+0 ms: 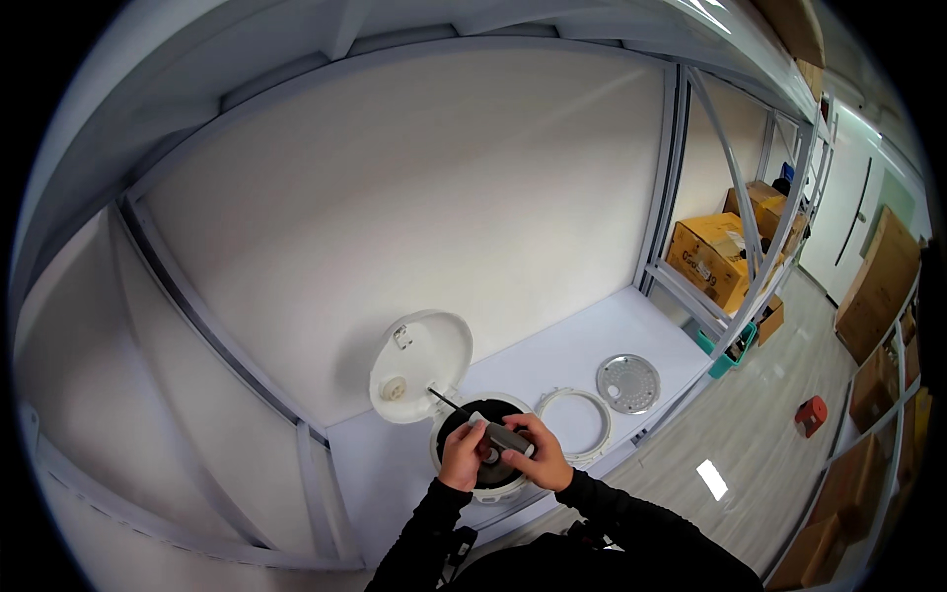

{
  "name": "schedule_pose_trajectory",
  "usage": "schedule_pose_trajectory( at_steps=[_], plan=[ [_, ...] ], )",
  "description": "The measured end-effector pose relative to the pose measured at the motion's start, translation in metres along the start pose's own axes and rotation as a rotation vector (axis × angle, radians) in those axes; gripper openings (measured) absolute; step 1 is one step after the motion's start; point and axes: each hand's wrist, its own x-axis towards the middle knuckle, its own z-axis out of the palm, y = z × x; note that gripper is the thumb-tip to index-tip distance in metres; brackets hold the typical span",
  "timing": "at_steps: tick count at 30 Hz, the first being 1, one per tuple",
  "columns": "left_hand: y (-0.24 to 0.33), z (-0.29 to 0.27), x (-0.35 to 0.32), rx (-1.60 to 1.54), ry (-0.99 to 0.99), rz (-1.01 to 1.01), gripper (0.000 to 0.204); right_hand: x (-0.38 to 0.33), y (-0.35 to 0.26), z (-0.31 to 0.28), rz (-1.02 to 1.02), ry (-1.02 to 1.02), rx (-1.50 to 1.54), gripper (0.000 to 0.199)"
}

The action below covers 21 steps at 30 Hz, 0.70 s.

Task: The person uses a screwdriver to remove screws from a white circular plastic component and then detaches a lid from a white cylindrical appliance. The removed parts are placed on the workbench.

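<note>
Above the white shelf [572, 345], our left hand [462, 454] and right hand [539, 451] grasp one screwdriver [509, 440], likely for steadiness.

Pale wall [414, 197] — grey metal frame [665, 178] — glossy floor [750, 424]

On your far right, the yellow-brown rectangular cardboard box [718, 259] carries dark printed characters [698, 266] on the side turned toward you, slanting with the box and bent by the lens. A pale, label-like patch [736, 240] sits farther right on it, too blurred to read. You can read no other lettering.
</note>
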Motion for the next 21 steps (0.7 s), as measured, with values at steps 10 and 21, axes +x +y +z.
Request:
schedule_pose_trajectory(
  at_steps=[10,21],
  plan=[
    [0.006,0.015,-0.004,0.000,0.054,0.062,0.030,0.003,-0.006,0.004,0.077,-0.031,-0.085,0.043],
    [0.015,0.019,-0.010,-0.068,-0.016,0.033,0.029,0.003,-0.005,0.006,0.079,-0.024,-0.173,0.052]
  ],
)
